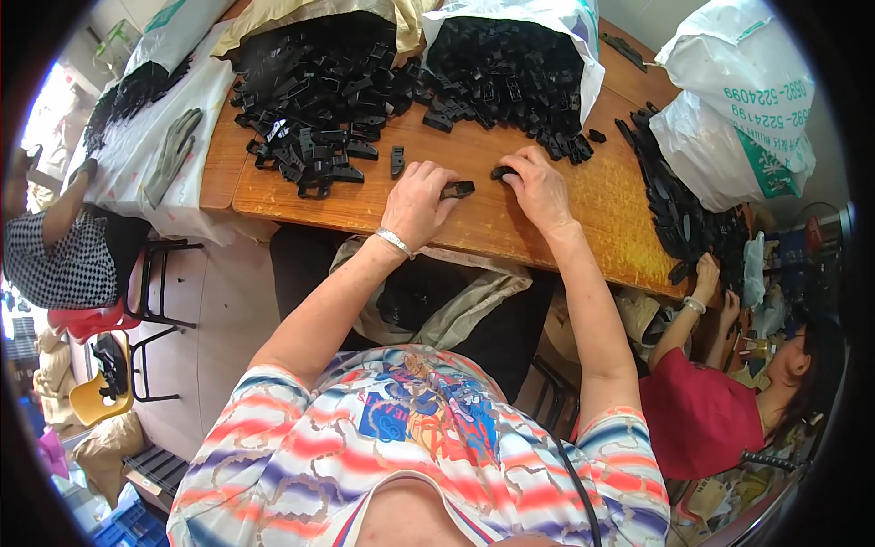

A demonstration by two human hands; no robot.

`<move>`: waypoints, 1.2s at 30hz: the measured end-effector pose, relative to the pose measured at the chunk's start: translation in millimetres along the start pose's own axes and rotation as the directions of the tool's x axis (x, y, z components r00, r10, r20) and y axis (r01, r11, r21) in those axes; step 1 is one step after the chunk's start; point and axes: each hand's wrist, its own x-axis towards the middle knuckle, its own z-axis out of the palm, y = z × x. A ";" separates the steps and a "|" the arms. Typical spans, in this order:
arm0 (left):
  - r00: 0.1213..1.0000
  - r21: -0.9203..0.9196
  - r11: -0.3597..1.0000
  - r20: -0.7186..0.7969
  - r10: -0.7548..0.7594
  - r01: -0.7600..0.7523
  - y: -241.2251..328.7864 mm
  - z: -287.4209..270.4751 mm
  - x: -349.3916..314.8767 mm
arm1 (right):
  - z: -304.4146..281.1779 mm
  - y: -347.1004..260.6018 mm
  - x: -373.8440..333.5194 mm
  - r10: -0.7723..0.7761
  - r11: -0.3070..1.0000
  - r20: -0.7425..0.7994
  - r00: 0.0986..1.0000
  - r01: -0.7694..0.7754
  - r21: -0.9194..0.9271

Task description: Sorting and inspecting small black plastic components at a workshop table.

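On the wooden table, the left hand pinches a black plastic clip; the right hand, just beside it, grasps another black piece.

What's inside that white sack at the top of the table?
The white sack lies open, full of small black plastic parts spilling onto the wooden table. What lies deeper in the sack is covered by those on top.

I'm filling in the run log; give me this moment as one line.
left hand: holds black plastic part | right hand: on small black part | surface: wooden table | behind: heap of black parts
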 end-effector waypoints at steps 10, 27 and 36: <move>0.998 0.049 0.999 -0.053 -0.015 0.017 -1.1 -1.1 -1.8 | 2.7 -3.2 4.4 0.067 0.997 0.009 0.998 -0.067 -0.022; 0.994 0.081 0.990 -0.010 -0.113 0.113 -2.1 0.5 -0.2 | 7.6 -53.0 -0.3 -0.164 0.978 -0.017 0.986 0.165 0.131; 0.992 0.072 0.990 0.011 -0.126 0.125 -1.6 -1.1 2.6 | 7.6 -49.6 3.7 -0.190 0.974 -0.036 0.981 0.193 0.121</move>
